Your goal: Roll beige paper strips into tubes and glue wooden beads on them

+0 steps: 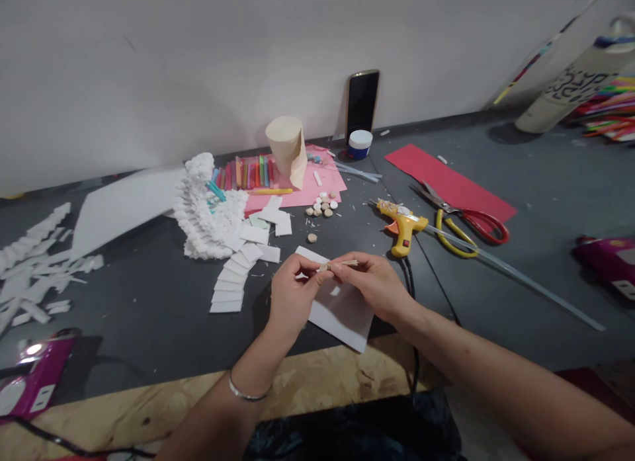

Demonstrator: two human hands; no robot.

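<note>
Above a white sheet, my left hand and my right hand meet with fingertips pinched. Between them is a thin beige paper strip; its left end, at my left fingertips, looks coiled, though fingers partly hide it. The strip's free end sticks out past my right fingers. Just beyond my hands lies one small beige disc. Farther back is a little pile of beige and white discs. To the right rests a yellow hot glue gun with a long clear glue stick in its back.
Scissors lie partly on a red paper strip. White cards and a fluffy white ruffled piece are at left. A beige paper cup, coloured sticks, a phone and a jar stand behind.
</note>
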